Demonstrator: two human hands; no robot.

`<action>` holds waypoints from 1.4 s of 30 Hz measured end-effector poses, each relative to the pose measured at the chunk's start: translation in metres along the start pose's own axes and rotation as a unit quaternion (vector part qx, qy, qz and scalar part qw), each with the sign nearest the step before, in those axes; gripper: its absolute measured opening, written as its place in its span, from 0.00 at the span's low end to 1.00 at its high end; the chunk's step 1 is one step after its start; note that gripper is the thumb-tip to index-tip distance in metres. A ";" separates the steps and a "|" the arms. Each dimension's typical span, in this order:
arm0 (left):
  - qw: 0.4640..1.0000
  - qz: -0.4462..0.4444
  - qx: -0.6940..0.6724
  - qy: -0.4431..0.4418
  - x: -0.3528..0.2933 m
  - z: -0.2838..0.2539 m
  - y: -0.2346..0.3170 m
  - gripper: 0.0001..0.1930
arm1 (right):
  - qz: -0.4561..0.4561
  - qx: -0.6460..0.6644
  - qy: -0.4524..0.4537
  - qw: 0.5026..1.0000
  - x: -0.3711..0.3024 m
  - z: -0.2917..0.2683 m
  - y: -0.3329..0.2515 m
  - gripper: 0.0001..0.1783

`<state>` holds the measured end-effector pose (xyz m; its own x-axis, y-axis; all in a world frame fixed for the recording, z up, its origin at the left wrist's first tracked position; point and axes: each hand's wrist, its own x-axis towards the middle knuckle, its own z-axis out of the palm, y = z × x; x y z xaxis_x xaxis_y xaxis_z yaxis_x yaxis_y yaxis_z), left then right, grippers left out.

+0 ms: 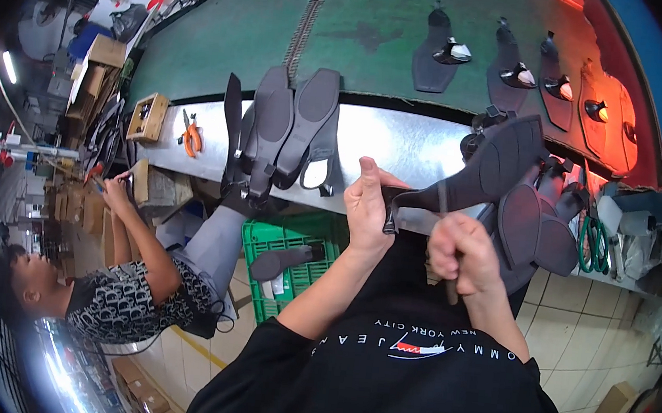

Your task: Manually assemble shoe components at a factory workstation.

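My left hand (370, 210) is closed around the heel end of a black heeled shoe (474, 172), thumb pointing up. The shoe lies sideways with its sole showing, toe toward the upper right. Beside the shoe's narrow arch, my right hand (463, 255) is closed in a fist around a thin stick-like tool (451, 291); motion blurs it, so its kind is unclear. The tool's upper end (443, 195) overlaps the shoe's edge; whether they touch I cannot tell. More black shoes (531, 234) are piled just right of my right hand.
Shoes (308, 117) stand on the metal ledge (393, 145) before a green conveyor (378, 52) carrying shoes toward a red-lit opening. Green-handled scissors (594, 244), orange pliers (192, 139) and a wooden box (148, 116) lie along it. A green crate (257, 307) stands below; a co-worker (139, 292) sits left.
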<state>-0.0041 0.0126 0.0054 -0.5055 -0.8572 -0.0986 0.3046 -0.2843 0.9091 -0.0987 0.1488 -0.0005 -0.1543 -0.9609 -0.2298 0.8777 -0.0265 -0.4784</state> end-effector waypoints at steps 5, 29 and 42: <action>0.996 -0.064 -0.017 0.059 0.006 0.003 0.003 0.34 | 0.009 -0.162 0.054 0.985 -0.008 0.025 -0.014 0.11; 0.896 -0.350 -0.272 -0.036 0.011 0.011 -0.010 0.28 | -0.330 -0.686 0.140 0.633 -0.003 0.019 -0.003 0.02; 0.963 -0.206 -0.175 0.001 0.015 0.014 -0.004 0.21 | -0.395 -0.596 0.088 0.694 -0.005 0.016 0.037 0.08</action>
<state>-0.0243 0.0067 0.0057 -0.6399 -0.6419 -0.4225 0.3321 -0.7268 0.6012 -0.0584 0.1478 -0.0035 -0.5185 -0.7245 0.4542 -0.4947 -0.1790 -0.8504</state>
